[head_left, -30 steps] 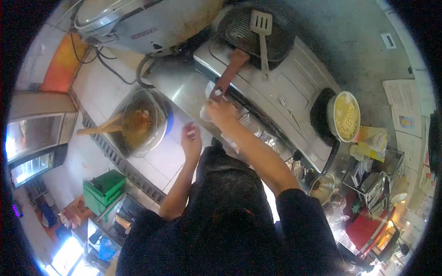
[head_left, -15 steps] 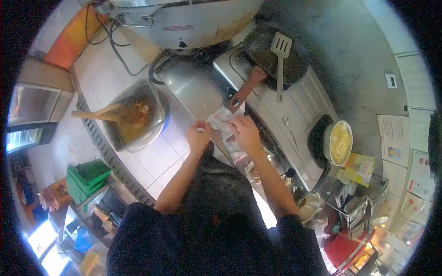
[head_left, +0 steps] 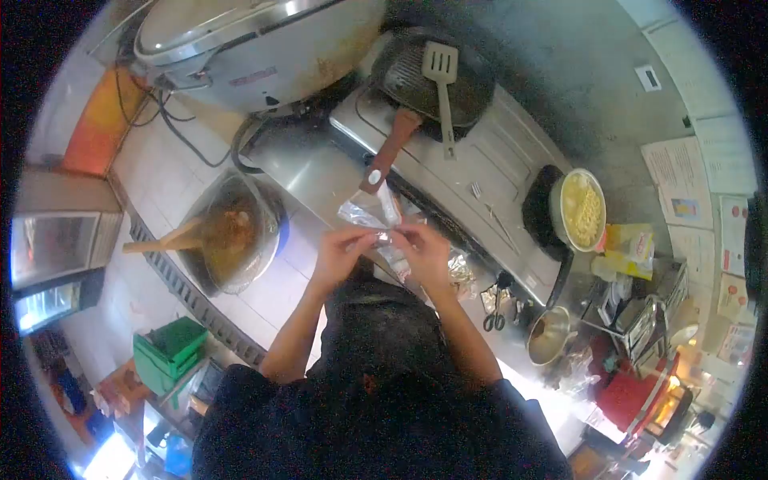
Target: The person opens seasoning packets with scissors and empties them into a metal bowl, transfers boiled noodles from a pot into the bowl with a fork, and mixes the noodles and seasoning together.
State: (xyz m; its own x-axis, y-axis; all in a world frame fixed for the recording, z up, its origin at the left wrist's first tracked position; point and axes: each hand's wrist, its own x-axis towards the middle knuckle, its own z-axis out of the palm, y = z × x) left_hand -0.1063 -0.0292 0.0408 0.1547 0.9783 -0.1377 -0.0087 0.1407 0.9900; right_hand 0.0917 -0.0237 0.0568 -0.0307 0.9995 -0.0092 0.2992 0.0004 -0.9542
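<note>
My left hand and my right hand are close together in front of my body, fingertips pinched on a small silvery packet. Its exact kind is too small to make out. Just beyond the fingers lies a crinkled clear-and-white plastic wrapper, near the brown handle of a pan. Under and beside my right hand are more shiny wrappers, partly hidden by the hand and forearm. Black-handled scissors rest to their right.
A dark grill pan with a slotted spatula on it sits on the stove. A pot of noodles occupies the right burner, with a fork nearby. At left stands a covered basin with wooden handles; a large cooker is behind.
My hands have come together and now meet on the small silvery packet; before, they were apart, the right one on the wrapper. The camera view has shifted somewhat.
</note>
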